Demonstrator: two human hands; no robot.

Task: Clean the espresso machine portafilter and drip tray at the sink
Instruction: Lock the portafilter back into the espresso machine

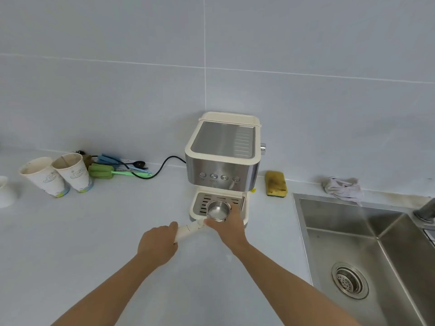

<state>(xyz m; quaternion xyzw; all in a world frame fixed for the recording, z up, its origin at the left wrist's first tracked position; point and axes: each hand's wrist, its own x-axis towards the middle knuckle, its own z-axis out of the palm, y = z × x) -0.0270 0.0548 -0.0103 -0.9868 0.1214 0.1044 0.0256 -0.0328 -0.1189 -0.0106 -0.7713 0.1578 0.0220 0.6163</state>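
Note:
A cream and steel espresso machine (223,158) stands against the tiled wall. Its drip tray (200,204) with a slotted metal grate sits in the base. The portafilter (219,210) is out of the machine, held just above the tray, its empty metal basket facing up. My left hand (159,243) is wrapped around its cream handle. My right hand (227,228) cups the metal head from below and from the right. The steel sink (353,234) lies to the right, its strainer drain (350,280) uncovered.
A yellow sponge (275,183) lies right of the machine, and a crumpled grey cloth (342,188) sits behind the sink. Two paper cups (58,175), green and blue brushes (113,169) and the black power cord (162,165) are at the left. The faucet base (427,211) is at the far right.

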